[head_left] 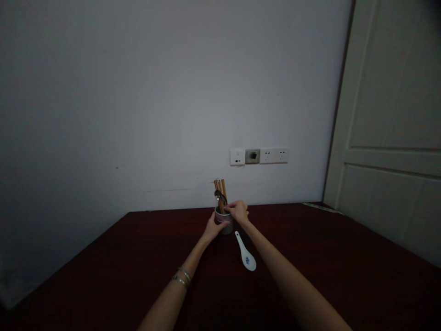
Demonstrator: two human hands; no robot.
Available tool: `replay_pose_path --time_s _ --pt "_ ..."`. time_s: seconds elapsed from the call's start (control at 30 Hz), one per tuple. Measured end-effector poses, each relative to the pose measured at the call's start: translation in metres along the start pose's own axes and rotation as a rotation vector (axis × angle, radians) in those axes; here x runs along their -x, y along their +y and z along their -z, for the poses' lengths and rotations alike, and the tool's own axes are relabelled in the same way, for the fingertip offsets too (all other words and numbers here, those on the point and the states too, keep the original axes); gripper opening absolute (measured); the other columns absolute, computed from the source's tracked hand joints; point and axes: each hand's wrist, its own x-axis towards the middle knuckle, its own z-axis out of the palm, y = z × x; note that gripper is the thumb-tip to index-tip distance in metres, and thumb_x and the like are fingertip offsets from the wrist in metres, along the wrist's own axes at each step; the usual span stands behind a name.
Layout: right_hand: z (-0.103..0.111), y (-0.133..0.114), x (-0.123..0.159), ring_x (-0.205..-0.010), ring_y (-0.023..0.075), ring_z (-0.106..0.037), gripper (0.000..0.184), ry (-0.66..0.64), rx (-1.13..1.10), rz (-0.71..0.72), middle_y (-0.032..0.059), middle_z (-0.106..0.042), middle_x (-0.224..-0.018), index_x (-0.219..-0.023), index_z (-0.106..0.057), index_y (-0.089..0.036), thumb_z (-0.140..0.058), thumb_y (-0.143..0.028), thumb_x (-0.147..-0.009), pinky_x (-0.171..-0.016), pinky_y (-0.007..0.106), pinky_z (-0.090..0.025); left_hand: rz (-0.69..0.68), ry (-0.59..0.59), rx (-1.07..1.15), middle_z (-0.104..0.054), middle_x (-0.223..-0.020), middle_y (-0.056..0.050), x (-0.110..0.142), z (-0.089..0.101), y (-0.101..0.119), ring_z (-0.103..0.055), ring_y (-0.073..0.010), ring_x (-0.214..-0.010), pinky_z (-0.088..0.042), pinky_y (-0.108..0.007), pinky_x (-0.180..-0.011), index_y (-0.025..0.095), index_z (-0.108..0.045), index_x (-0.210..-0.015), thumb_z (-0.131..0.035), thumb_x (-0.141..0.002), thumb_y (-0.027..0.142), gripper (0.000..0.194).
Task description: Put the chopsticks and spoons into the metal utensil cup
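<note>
A small white cup [225,226] stands on the dark red table [310,257] near its far edge. Wooden chopsticks [220,191] and a metal spoon [220,197] stick up out of it. My left hand [214,226] is wrapped round the cup's left side, with bracelets on that wrist. My right hand [237,211] is at the cup's rim, fingers curled close to the utensils; what they pinch, if anything, is hidden. A white ceramic soup spoon [246,253] with a blue mark lies on the table just right of the cup, between my forearms.
A pale wall stands right behind the table, with a row of sockets [259,156] above the cup. A white door [392,138] is at the right. A thin strip [322,208] lies at the table's far right corner.
</note>
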Motion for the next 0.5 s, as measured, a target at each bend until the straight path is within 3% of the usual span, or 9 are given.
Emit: replay_pose_path --time_s 0.3,0.5 --pt "-0.0062 -0.0006 -0.0077 -0.085 0.0211 -0.058 0.013 -0.07 -0.122 -0.029 0.0015 -0.068 -0.072 -0.067 -0.071 -0.025 -0.067 -0.033 -0.058 -0.073 0.029 -0.042 -0.009 -0.02 -0.001 -0.058 -0.112 -0.01 0.0005 0.0016 -0.0011 -0.053 -0.022 -0.103 -0.038 -0.034 -0.091 0.015 -0.047 -0.115 -0.07 -0.06 0.027 0.061" --pt "-0.0025 -0.0023 -0.0033 -0.099 0.0278 -0.052 0.012 -0.085 -0.072 -0.051 0.0044 -0.067 -0.08 -0.066 -0.071 -0.026 -0.068 -0.032 -0.057 -0.076 0.037 -0.04 -0.029 -0.012 -0.028 -0.058 -0.111 -0.01 -0.0004 0.0012 -0.0024 -0.053 -0.0215 -0.101 -0.038 -0.034 -0.091 0.015 -0.048 -0.114 -0.07 -0.06 0.028 0.06"
